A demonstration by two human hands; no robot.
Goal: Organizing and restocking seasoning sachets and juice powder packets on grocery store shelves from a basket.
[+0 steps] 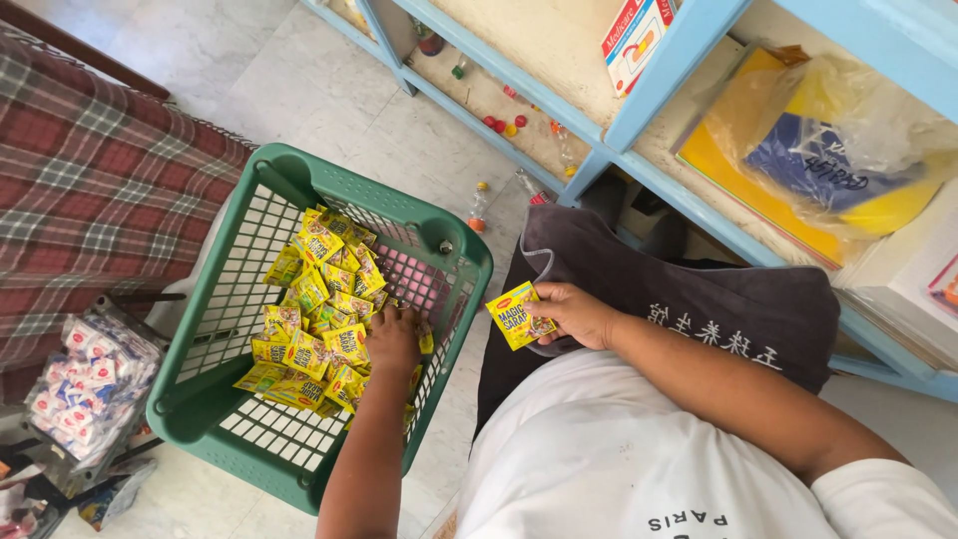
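Note:
A green plastic basket (205,394) stands on the floor and holds a pile of several small yellow sachets (309,289). My left hand (392,339) reaches down into the basket and rests on the pile. Its fingers are curled into the sachets and hidden, so I cannot tell whether it grips any. My right hand (577,314) is over my lap and pinches a single yellow sachet (517,315) between thumb and fingers, just right of the basket's rim. I wear a white shirt and dark cloth covers my lap (699,299).
A light blue shelf unit (639,100) runs along the top right, holding a red and white box (634,35), a bagged yellow and blue package (818,150) and small bottles. A plaid cloth (90,190) lies at left. Below it are wrapped white packets (85,389).

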